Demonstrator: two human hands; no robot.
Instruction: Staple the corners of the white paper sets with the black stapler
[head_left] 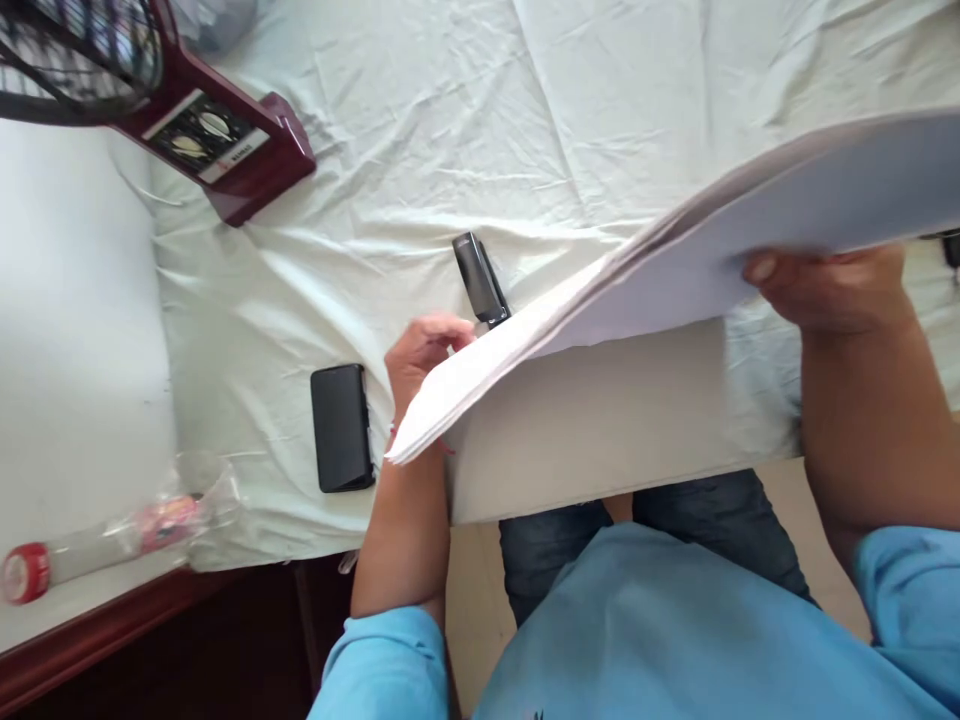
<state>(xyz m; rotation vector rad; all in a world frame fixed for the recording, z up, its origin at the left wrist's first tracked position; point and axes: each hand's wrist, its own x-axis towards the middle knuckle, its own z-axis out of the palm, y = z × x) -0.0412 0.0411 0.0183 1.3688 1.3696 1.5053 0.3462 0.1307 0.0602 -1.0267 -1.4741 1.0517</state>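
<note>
Papers [675,270], a stack of white sheets, are lifted off a bed [525,120] and held tilted, the high end to the right and the low corner to the left. The edges fan slightly at the low corner, showing many thin sheets; the top face is plain white with a greyish cast in shadow. The right hand [832,285] clamps the high end, thumb pressed on top of the stack and the rest of the hand below it. The left hand [424,350] is at the low corner, fingers curled against the edge of the stack, mostly hidden behind it; whether it grips or only steadies the stack cannot be told. Under the stack, a flat white board [592,420] lies at the near edge of the bed. Just beyond the left hand lies a black stapler [480,280], partly covered by the stack. Left of that hand, close by, a black phone [341,428] lies on the sheet.
</note>
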